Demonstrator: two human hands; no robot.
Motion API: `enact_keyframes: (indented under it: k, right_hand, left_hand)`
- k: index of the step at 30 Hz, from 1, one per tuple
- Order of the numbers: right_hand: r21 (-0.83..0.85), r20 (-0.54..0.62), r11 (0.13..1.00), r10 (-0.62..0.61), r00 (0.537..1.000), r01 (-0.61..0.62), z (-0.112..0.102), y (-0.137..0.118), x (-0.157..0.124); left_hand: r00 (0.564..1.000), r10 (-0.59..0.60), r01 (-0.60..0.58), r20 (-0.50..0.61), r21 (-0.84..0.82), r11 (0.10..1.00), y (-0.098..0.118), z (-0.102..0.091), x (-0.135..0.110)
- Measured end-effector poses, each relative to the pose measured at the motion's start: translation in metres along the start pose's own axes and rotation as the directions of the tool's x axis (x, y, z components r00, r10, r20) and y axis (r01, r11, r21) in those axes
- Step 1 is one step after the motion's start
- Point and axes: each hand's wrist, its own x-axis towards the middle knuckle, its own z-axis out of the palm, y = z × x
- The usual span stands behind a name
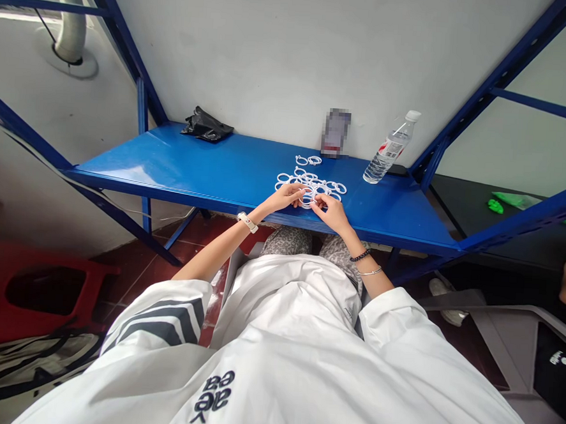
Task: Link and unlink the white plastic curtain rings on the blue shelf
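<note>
Close to the front edge of the blue table, my left hand (288, 197) and my right hand (328, 211) face each other with fingers pinched. Between them is a white ring (305, 199), gripped from both sides; whether it is one ring or a few together is too small to tell. Several more white rings (337, 187) lie in a loose cluster just beyond and around my fingers, some overlapping. Slightly farther back, a small group of white rings (314, 160) rests apart from the cluster. My fingers hide part of the nearest rings.
On the blue table (209, 169) stand a water bottle (387, 151) at the right and a blurred-out upright object (334, 133) at the back. A crumpled black plastic bag (206, 125) lies back left. Blue metal posts (130, 43) frame both sides. A red stool (48, 287) is at lower left.
</note>
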Motion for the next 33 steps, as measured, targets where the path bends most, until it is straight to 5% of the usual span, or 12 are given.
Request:
enact_keyframes:
  k: [33]
  right_hand:
    - [-0.001,0.045,1.0,0.029,0.999,-0.029,-0.0052,-0.0088,0.0008]
  left_hand:
    - [0.999,-0.048,0.049,-0.022,0.035,0.998,0.0063,0.0023,-0.0037]
